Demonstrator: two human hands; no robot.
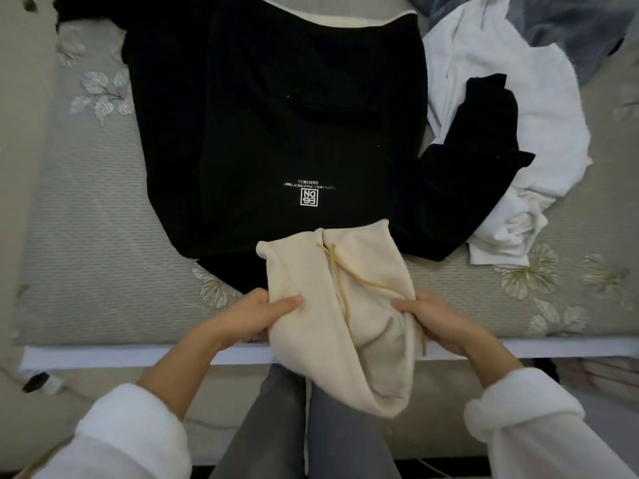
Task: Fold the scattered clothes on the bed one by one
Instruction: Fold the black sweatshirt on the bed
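Both hands hold cream hood [345,305] at 6 o'clock, over bed [103,236] edge. Left hand [266,311] pinches its left edge, thumb on top. Right hand [435,316] has fingers together, curled round its right edge. Hood probably joins black hoodie [276,115], flat at centre. White garment [518,98] at 2 o'clock.

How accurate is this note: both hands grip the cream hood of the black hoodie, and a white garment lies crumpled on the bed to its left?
One detail is off: the head view shows the white garment crumpled to the right of the black hoodie, not its left. The rest holds: the left hand and right hand both grip the cream hood.
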